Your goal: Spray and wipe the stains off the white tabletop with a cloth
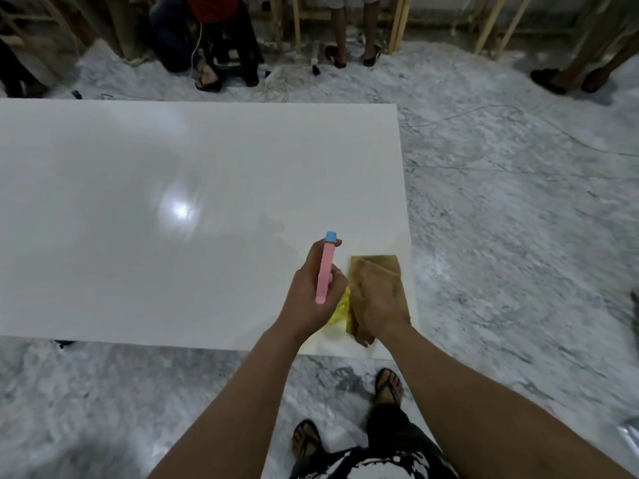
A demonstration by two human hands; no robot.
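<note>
Left hand (311, 292) gripping spray bottle (325, 271), right hand (378, 299) pressing cloth (387, 267)

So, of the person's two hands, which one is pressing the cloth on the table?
The right hand: it lies flat on the brown cloth near the tabletop's right corner. The left hand instead grips the pink spray bottle.

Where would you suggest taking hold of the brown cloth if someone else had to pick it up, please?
Take the cloth by its far edge, coming from above at the table's right side. The right hand lies flat on its middle and near part, and the left hand with the spray bottle blocks the left. That far strip lies bare on the table.
</note>
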